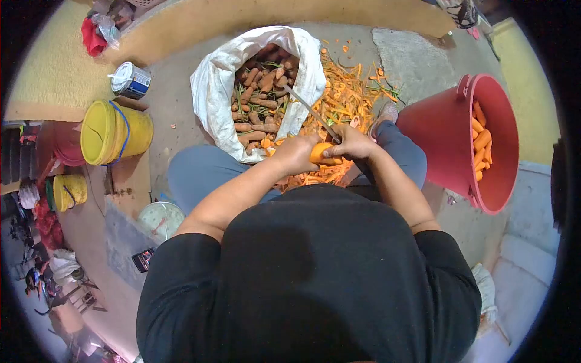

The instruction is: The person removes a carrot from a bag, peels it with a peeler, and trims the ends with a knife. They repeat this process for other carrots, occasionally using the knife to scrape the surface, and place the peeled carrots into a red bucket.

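Observation:
My left hand is closed around one end of a peeled orange carrot, between my knees. My right hand grips a knife, its long blade pointing up and to the left, towards the sack; its handle is hidden in my fingers. The right thumb lies against the carrot. Just ahead stands an open white sack of unpeeled, soil-brown carrots. Orange peelings cover the floor to its right and also lie beneath my hands.
A large red tub, tilted to the right, holds peeled carrots. On the left are a yellow bucket, a paint can, a smaller yellow bucket, a round pale lid or container and a phone. A low wall runs behind the sack.

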### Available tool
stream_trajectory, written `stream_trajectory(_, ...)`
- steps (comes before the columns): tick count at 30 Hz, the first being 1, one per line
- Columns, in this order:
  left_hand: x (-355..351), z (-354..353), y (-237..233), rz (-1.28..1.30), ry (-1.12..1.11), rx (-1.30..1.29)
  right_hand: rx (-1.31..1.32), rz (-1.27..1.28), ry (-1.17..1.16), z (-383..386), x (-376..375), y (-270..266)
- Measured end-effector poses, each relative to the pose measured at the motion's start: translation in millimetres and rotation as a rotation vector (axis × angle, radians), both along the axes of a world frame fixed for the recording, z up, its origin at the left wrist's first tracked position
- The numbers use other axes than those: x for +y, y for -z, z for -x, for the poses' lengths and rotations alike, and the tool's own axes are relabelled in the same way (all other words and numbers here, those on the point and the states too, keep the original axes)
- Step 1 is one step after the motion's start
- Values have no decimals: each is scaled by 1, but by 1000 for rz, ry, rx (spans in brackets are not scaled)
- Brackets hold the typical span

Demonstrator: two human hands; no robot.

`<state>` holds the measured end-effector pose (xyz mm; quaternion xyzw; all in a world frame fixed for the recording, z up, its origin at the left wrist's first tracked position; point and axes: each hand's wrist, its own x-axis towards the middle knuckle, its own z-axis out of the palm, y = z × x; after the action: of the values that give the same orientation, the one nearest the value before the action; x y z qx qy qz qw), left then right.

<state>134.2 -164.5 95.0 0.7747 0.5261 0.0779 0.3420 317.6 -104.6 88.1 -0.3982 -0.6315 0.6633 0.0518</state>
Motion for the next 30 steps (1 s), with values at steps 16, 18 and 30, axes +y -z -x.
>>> stream_trajectory(16,69,190,62,97,-684,442,810,-228,1342,-223,48,-127)
stream_trajectory(18,76,190,77,169,-613,440,878,-244,1654,-225,47,-128)
stream_trajectory(30,72,200,226,459,-56,1131,-262,-202,971,-26,102,50)
